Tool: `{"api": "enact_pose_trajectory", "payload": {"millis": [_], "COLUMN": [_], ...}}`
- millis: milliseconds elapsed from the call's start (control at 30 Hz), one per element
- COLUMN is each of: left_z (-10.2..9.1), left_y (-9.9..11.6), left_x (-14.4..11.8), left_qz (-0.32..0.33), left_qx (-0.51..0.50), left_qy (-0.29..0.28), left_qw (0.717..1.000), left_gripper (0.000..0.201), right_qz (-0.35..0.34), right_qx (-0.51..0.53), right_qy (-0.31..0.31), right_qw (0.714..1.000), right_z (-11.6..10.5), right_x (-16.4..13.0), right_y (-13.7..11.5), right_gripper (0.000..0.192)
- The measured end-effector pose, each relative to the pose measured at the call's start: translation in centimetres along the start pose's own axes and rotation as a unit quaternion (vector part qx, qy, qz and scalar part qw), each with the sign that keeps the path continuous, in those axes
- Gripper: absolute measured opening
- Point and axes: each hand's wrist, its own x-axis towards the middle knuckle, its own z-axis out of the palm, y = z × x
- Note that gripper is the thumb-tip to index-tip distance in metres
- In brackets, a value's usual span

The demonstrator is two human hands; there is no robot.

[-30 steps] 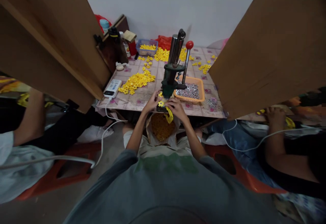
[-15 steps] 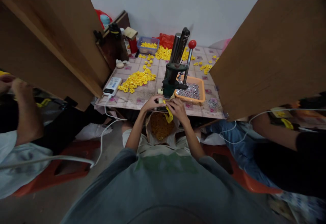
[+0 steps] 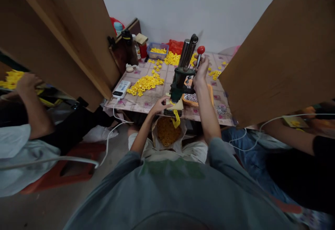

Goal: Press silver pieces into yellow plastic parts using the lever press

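A dark green hand press (image 3: 178, 80) stands at the table's front edge. My right hand (image 3: 202, 70) is wrapped round its metal lever (image 3: 198, 61), just below the red ball knob (image 3: 201, 50). Beside the press foot, my left hand (image 3: 159, 106) is closed at the fingertips on a small yellow plastic flower (image 3: 172, 102) under the press head; the fingers partly cover it. A yellow strip-like piece (image 3: 177, 119) hangs at the front of the press base. Below it, between my knees, an open bag (image 3: 183, 127) holds many yellow flowers.
An orange tray (image 3: 211, 92) of small shiny pieces stands right of the press, partly behind my forearm. Loose yellow flowers (image 3: 146, 83) and a white power bank (image 3: 121, 89) lie to the left. A blue basket (image 3: 158, 51) stands behind. Brown boards (image 3: 277, 59) flank the table; people sit either side.
My right hand has left the yellow piece at the press base, moved up and right, and taken hold of the lever. My left hand has stayed at the base. The view has shifted slightly.
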Motion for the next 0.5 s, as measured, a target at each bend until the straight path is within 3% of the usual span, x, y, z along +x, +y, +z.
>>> {"api": "enact_pose_trajectory", "payload": {"millis": [67,167,267,333,433,500], "left_z": [-0.1,-1.2,-3.1,-4.3,-5.1,-5.0], "left_y": [-0.5,-1.3,-1.9,-2.1,-2.2,-2.2], "left_x": [0.2,1.0,2.1,3.0,4.2,4.6], "left_qz": [-0.012,-0.039,-0.037,-0.047,-0.077,-0.082], "left_qx": [-0.010,0.038,0.194,0.292,0.354,0.366], "left_qy": [0.048,0.168,0.249,0.243,0.221,0.217], "left_qw": [0.999,0.984,0.948,0.924,0.905,0.901], "left_gripper": [0.071,0.059,0.044,0.041,0.037,0.034], "right_qz": [0.035,-0.001,-0.025,-0.034,-0.033,0.010], "right_qx": [0.036,0.047,0.005,-0.056,-0.187,-0.283], "right_qy": [0.043,0.092,0.043,0.031,0.035,0.021], "right_qw": [0.998,0.995,0.999,0.997,0.981,0.959], "right_z": [0.2,-0.6,-2.0,-2.8,-4.3,-5.5], "right_x": [-2.7,-11.7,-18.8,-19.6,-17.1,-15.4], "right_y": [-1.0,-2.8,-3.7,-3.4,-1.0,1.7], "right_gripper": [0.110,0.097,0.085,0.084,0.075,0.068]}}
